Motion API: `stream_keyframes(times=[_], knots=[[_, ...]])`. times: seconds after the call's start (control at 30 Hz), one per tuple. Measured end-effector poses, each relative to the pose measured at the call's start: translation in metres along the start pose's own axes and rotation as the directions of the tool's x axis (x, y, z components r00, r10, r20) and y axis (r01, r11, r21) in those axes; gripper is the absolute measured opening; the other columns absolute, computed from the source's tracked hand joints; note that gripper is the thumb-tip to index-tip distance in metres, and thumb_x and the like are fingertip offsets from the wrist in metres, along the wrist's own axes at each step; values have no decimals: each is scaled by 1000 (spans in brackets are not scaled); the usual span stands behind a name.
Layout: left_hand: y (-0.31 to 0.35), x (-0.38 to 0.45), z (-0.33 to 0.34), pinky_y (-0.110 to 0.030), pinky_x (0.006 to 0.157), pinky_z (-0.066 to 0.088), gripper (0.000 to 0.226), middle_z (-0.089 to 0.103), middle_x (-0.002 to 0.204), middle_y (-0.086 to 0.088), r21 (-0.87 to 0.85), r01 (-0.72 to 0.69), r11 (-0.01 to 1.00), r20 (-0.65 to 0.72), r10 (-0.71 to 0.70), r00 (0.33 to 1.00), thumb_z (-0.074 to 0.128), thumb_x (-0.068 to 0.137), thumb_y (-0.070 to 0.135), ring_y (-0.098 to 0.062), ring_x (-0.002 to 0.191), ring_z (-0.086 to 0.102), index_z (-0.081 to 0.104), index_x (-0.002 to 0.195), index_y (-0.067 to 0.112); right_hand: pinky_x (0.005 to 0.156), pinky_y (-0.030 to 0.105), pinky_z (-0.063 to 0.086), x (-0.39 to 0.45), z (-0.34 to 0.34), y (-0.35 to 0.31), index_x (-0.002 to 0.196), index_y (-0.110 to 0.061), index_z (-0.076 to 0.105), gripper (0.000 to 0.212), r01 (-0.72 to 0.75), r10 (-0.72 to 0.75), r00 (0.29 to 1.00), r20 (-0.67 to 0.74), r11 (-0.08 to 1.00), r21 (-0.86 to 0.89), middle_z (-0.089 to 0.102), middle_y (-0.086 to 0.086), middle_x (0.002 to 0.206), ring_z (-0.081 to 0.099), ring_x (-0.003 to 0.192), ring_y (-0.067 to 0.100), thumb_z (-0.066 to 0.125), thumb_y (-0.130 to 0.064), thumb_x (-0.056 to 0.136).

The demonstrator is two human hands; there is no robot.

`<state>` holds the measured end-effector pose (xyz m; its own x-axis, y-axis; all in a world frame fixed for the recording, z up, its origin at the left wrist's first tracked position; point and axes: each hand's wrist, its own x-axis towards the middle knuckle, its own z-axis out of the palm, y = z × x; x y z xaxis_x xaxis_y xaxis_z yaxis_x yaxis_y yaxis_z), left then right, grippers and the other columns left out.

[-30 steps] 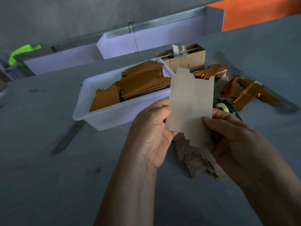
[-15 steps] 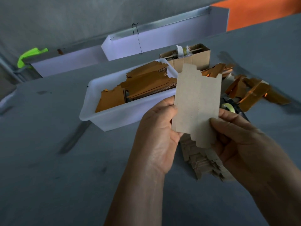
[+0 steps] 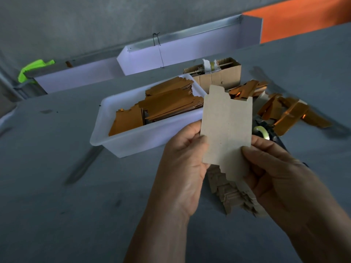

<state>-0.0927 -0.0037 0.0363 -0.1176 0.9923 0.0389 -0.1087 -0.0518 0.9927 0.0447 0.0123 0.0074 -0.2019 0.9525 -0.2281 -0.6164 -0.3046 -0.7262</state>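
- One grey table (image 3: 57, 186) fills most of the view and carries everything else.
- Two long pale troughs (image 3: 190, 52) lie end to end along the table's far edge.
- One white plastic tub (image 3: 136, 143) sits near the middle. It holds flat orange-gold card pieces (image 3: 171, 103), stacked too closely to count.
- One open cardboard box (image 3: 218, 78) stands just behind the tub's right corner, and its contents are hard to make out.
- Two bare hands are raised over the table. The left hand (image 3: 182, 168) pinches the left edge of a card blank, and the right hand (image 3: 281, 173) pinches its lower right edge.
- That one grey card blank (image 3: 226, 130) is held upright between the hands, off the table. It hides part of the tub's right end.
- A loose scatter of folded gold pieces (image 3: 288, 114) lies to the right; several show, but there is no clear count.
- One stack of grey blanks (image 3: 231, 194) lies on the table beneath the hands, partly covered by them.
- One roll of clear tape (image 3: 262, 130) peeks out beside the held blank's right edge.
- One bright green object (image 3: 32, 68) sits at the far left.
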Motion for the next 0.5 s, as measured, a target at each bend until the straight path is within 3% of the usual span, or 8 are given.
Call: stream_keyframes(times=[0.2, 0.3, 0.43, 0.5], knots=[[1, -2, 1, -10, 55, 49, 54, 74, 88, 19, 87, 10, 996, 36, -13, 999, 43, 97, 1, 5, 80, 69, 73, 79, 42, 52, 20, 54, -3, 1, -2, 94, -11, 67, 26, 6, -6, 1000, -14, 1000, -22, 75, 8, 91, 72, 71, 14, 58, -11, 69], [-2, -3, 2, -16, 64, 54, 37, 75, 94, 11, 95, -8, 995, 38, 4, 999, 48, 94, 8, -7, 88, 71, 73, 92, 35, 54, 22, 56, -4, 0, -2, 93, -12, 68, 24, 16, -17, 1000, -6, 999, -47, 74, 8, 94, 71, 75, 15, 59, -14, 71], [-2, -6, 7, -42, 91, 54, 34, 74, 100, 3, 142, -1, 990, 6, 0, 1000, 49, 80, 22, -22, 101, 68, 71, 106, 28, 56, 21, 56, -1, -1, -2, 85, -13, 68, 18, 42, -44, 999, -27, 997, -66, 74, 8, 95, 71, 76, 14, 60, -14, 69], [-3, -6, 8, -35, 83, 56, 21, 74, 93, 5, 191, -29, 981, -30, 36, 999, 58, 85, 22, -17, 94, 68, 72, 98, 31, 56, 21, 55, -1, -2, -2, 84, -12, 67, 17, 35, -38, 998, -41, 998, -54, 74, 9, 94, 72, 75, 15, 60, -12, 68]])
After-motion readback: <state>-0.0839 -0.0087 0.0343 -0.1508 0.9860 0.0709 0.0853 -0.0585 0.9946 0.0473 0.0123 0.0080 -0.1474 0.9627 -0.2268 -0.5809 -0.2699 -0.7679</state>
